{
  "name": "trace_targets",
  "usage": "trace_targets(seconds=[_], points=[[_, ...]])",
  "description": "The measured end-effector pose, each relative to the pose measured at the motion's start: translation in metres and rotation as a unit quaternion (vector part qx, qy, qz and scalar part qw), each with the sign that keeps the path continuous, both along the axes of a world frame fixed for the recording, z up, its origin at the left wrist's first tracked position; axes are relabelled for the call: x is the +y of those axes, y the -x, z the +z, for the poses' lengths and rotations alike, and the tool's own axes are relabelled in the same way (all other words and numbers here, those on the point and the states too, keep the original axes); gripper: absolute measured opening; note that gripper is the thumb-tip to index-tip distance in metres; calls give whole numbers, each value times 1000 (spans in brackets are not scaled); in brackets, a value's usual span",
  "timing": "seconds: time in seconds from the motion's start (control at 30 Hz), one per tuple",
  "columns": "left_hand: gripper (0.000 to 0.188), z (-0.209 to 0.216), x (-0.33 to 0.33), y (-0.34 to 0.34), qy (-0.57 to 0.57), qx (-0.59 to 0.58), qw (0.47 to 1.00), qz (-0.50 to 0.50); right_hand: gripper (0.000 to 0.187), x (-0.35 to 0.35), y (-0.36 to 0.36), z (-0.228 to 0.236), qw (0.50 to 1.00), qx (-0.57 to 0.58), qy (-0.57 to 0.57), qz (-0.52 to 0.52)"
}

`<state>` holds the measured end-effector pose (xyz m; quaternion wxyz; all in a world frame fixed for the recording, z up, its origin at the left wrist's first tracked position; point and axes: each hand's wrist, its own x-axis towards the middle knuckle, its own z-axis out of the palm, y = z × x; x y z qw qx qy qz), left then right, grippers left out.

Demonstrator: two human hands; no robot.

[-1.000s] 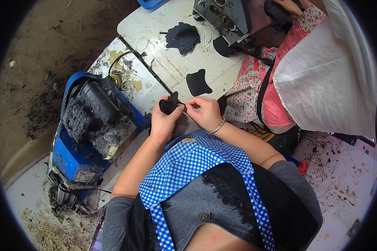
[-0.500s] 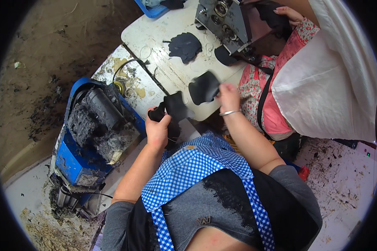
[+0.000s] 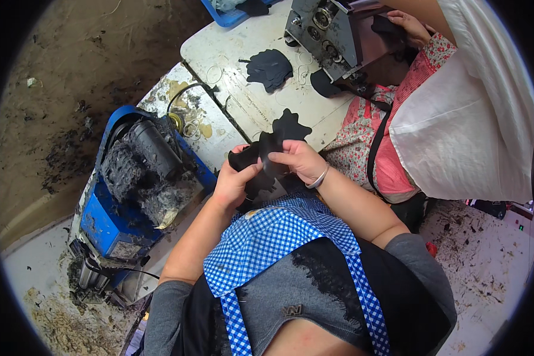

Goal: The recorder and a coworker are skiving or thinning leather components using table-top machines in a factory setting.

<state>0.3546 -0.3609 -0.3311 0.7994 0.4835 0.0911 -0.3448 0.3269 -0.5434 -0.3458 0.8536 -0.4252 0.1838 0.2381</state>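
Note:
Both my hands hold black cut pieces of soft material above my lap. My left hand (image 3: 234, 181) grips a dark piece (image 3: 245, 159) at its lower left. My right hand (image 3: 299, 160), with a bangle on the wrist, pinches a larger black lobed piece (image 3: 288, 132) that sticks up over the table edge. The two pieces overlap between my hands. I wear a blue checked apron (image 3: 267, 243).
A white worn table (image 3: 237, 89) lies ahead with another black piece (image 3: 269, 68) and a grey machine (image 3: 332, 35). A second person in a pink patterned top and white cloth (image 3: 457, 118) works at it on the right. A blue machine clogged with dark fluff (image 3: 136, 190) stands at left.
My right hand lifted the black piece off the table and brought it back to my left hand; both hands now hold the pieces together closer to my body.

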Motion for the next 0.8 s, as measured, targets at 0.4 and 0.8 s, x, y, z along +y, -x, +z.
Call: trace_targets(seconds=[0.4,0.8], points=[[31,1,7,-3,-14,168,986,19,20,-24,0,12,989,-9,67,-134],[40,-11,10,19,-21,59,997,-48,25,15,49,-1,998,12,59,-20]])
